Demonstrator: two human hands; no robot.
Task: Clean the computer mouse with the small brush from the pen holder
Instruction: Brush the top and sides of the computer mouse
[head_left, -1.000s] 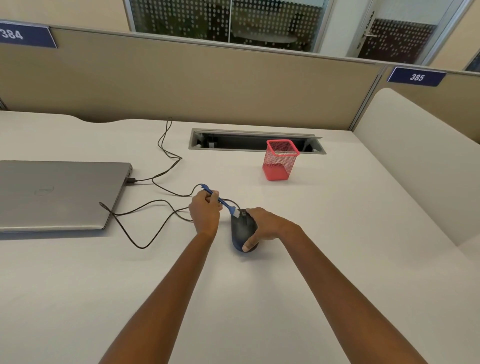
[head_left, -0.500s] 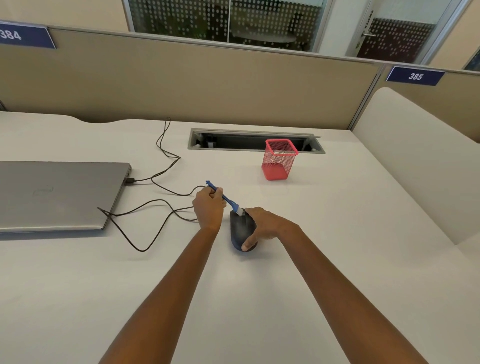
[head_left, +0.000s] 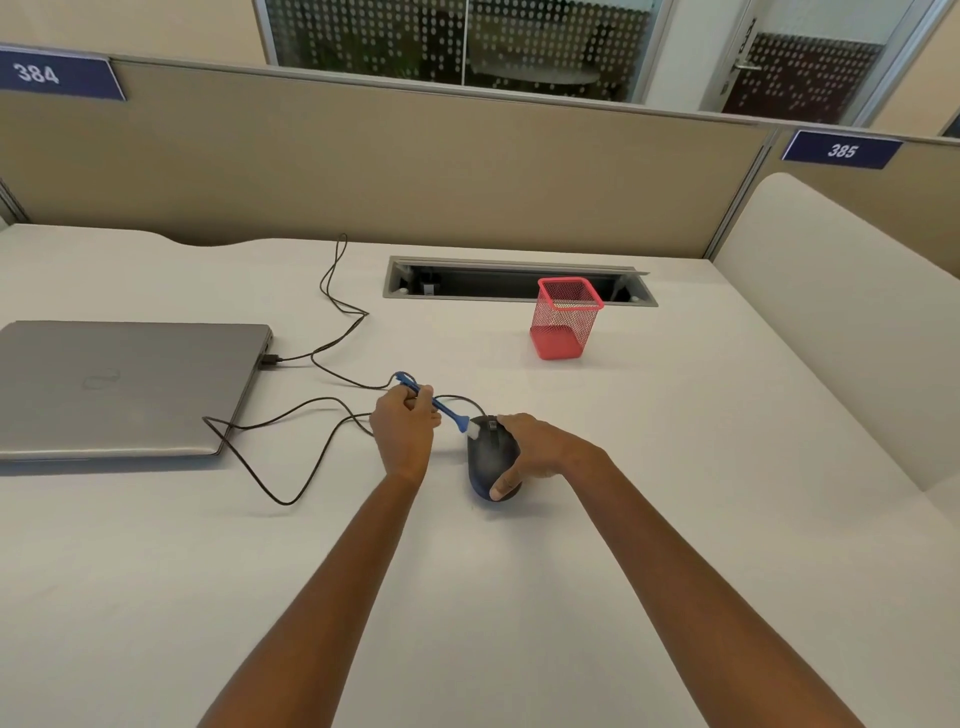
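1. Two bare hands at work on one white desk (head_left: 675, 519), both forearms reaching in from 6 o'clock.
2. Left hand (head_left: 402, 434): fingers curled tight around the blue handle of the small brush (head_left: 434, 402); handle end points to 10 o'clock, pale bristle tip points to 4 o'clock.
3. Bristle tip: touching the front left edge of the computer mouse (head_left: 491, 462), just beside the scroll wheel.
4. Computer mouse: dark, flat on the desk near its middle, nose toward 12 o'clock.
5. Right hand (head_left: 535, 449): gripping the mouse from its right side, fingers over the front, thumb pressed on the rear end.
6. Pen holder (head_left: 566, 319): red mesh, square, upright, at 1 o'clock from the mouse and well apart from it; contents cannot be made out.
7. Laptop (head_left: 124, 387): grey, lid closed, at 9 o'clock from the hands, near the desk's left edge.
8. Black cables (head_left: 332, 291): one plugged into the laptop's right side, loops trailing across the desk toward the mouse and toward 12 o'clock.
9. Cable tray (head_left: 514, 283): open slot in the desk, directly behind the pen holder.
10. Beige partition (head_left: 415, 171) at 12 o'clock, bearing blue number plates 384 and 385.
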